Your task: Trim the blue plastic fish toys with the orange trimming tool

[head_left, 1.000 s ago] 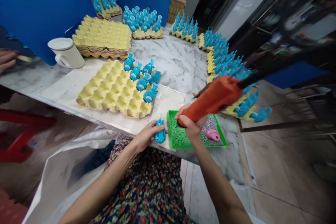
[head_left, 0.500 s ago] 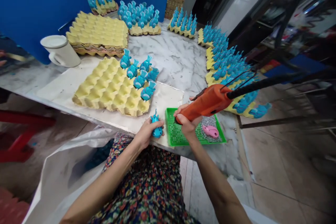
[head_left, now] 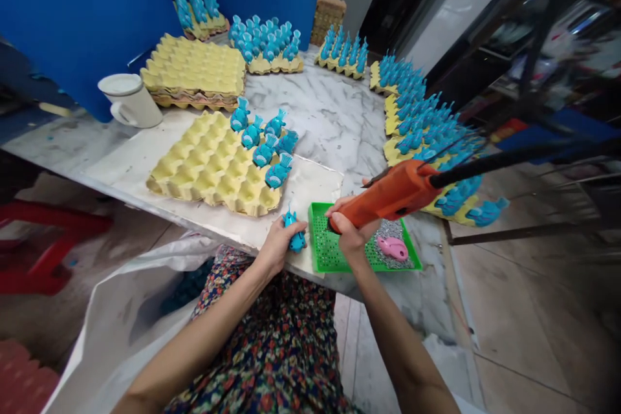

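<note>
My left hand is closed around a small blue plastic toy, at the table's front edge just left of a green perforated basket. The thumb lies across the toy's body. My right hand grips an orange electric screwdriver above the basket, its tip end pointing down and left into it. A black cord runs off the tool to the right. Small silvery screws lie in the basket's right part, with a pink plastic piece on them. The screwdriver's tip is too small to make out.
A yellow egg tray with several blue toys stands left of the basket. Behind it are stacked trays and a white mug. More toy-filled trays line the back and right. A white bag hangs below the table.
The view has shifted slightly, so the table appears a little lower and further right. Both hands keep their grips, and the screwdriver stays above the basket.
</note>
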`<move>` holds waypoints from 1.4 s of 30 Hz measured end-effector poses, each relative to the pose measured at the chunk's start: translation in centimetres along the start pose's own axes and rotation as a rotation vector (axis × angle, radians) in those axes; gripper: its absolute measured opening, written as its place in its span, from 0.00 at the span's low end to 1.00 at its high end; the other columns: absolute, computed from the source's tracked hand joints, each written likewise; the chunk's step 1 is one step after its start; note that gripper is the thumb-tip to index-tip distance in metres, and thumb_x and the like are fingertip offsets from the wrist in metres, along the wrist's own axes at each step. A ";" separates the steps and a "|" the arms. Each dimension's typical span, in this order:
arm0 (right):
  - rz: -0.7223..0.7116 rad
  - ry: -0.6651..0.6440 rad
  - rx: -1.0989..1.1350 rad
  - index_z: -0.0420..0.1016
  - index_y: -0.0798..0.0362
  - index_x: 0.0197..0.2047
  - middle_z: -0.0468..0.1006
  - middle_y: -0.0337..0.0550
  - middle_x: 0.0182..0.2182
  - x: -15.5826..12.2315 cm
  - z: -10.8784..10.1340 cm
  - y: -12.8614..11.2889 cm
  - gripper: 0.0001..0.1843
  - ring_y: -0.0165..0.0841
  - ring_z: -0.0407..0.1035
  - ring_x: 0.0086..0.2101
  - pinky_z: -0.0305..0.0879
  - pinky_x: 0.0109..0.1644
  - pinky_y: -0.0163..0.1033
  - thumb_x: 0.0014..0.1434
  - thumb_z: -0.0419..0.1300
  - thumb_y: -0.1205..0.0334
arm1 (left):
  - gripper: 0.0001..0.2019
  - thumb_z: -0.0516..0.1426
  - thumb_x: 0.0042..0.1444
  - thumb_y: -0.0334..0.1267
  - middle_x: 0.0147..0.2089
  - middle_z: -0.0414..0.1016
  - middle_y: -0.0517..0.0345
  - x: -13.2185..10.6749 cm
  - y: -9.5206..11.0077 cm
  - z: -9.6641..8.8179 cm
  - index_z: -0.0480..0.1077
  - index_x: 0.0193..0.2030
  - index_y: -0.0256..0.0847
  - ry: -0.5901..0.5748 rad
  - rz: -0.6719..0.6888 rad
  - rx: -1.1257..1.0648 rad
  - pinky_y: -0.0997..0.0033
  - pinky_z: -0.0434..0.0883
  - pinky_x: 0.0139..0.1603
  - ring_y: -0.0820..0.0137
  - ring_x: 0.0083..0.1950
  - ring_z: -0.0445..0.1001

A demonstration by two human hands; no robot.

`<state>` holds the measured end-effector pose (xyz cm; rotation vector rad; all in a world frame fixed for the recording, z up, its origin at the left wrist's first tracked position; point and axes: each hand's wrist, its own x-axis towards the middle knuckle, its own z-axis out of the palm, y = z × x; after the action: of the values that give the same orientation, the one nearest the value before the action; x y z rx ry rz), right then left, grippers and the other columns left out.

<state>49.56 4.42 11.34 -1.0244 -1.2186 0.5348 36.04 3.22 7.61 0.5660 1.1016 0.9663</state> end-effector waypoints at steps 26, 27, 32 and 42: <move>0.059 -0.045 0.107 0.67 0.49 0.28 0.71 0.37 0.22 -1.1 0.4 1.0 0.12 0.35 0.66 0.24 0.67 0.34 0.46 0.50 0.66 0.55 | 0.15 0.65 0.38 0.42 0.22 0.66 0.67 0.2 -0.8 0.7 0.64 0.29 0.40 0.075 0.089 -0.047 0.77 0.62 0.20 0.77 0.21 0.62; 0.055 -0.048 0.103 0.67 0.49 0.28 0.71 0.37 0.23 -1.1 0.4 1.0 0.12 0.35 0.66 0.24 0.67 0.34 0.46 0.50 0.66 0.55 | 0.15 0.65 0.38 0.42 0.22 0.66 0.67 0.2 -0.8 0.7 0.64 0.29 0.40 0.075 0.086 -0.046 0.77 0.62 0.20 0.77 0.21 0.62; 0.023 -0.031 0.079 0.69 0.50 0.25 0.72 0.38 0.21 -1.1 0.5 0.6 0.08 0.35 0.65 0.22 0.64 0.30 0.44 0.49 0.65 0.60 | 0.16 0.65 0.38 0.43 0.22 0.65 0.67 0.3 -0.7 0.8 0.64 0.29 0.40 0.078 0.076 -0.041 0.77 0.62 0.21 0.77 0.22 0.62; -0.040 -0.022 0.189 0.73 0.50 0.29 0.73 0.36 0.25 -1.0 0.9 -3.0 0.03 0.34 0.66 0.24 0.64 0.30 0.43 0.51 0.63 0.61 | 0.15 0.64 0.38 0.41 0.22 0.64 0.68 0.3 -0.9 1.5 0.64 0.29 0.40 0.131 0.107 -0.070 0.77 0.61 0.24 0.77 0.23 0.60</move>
<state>47.89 2.51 13.41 -0.8348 -1.1812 0.6189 37.76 3.13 7.36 0.5146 1.1578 1.1440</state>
